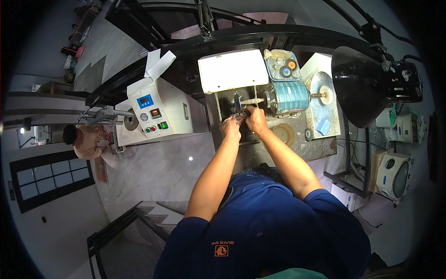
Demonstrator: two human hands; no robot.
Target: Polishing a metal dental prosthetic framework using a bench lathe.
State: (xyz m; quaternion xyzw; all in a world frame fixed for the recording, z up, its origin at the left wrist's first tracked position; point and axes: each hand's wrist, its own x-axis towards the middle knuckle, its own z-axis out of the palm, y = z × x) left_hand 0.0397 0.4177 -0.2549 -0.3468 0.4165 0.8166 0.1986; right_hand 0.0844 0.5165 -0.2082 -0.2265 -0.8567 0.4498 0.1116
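Note:
Both of my hands meet in front of a bench polishing motor, below its pale tapered spindle (252, 101). My left hand (230, 127) is closed, its fingertips pinching at a small dark piece (239, 116). Right beside it my right hand (257, 122) is closed too, fingers bent toward the same piece. The piece's kind is too small and too covered to tell. Just beyond the fingers stands a thin dark wheel (239, 102) at the spindle's end; whether the piece touches it I cannot tell. The blue ribbed motor (291, 97) sits to the right of my hands.
A white hood (233, 70) stands behind the spindle. A blue tray (271, 74) holds small brush wheels. Right are a white trough (332, 122), a buffing wheel (326, 95) and a black lamp (355, 86). A round bowl (291, 140) lies near my right forearm. Another person (89, 142) works far left.

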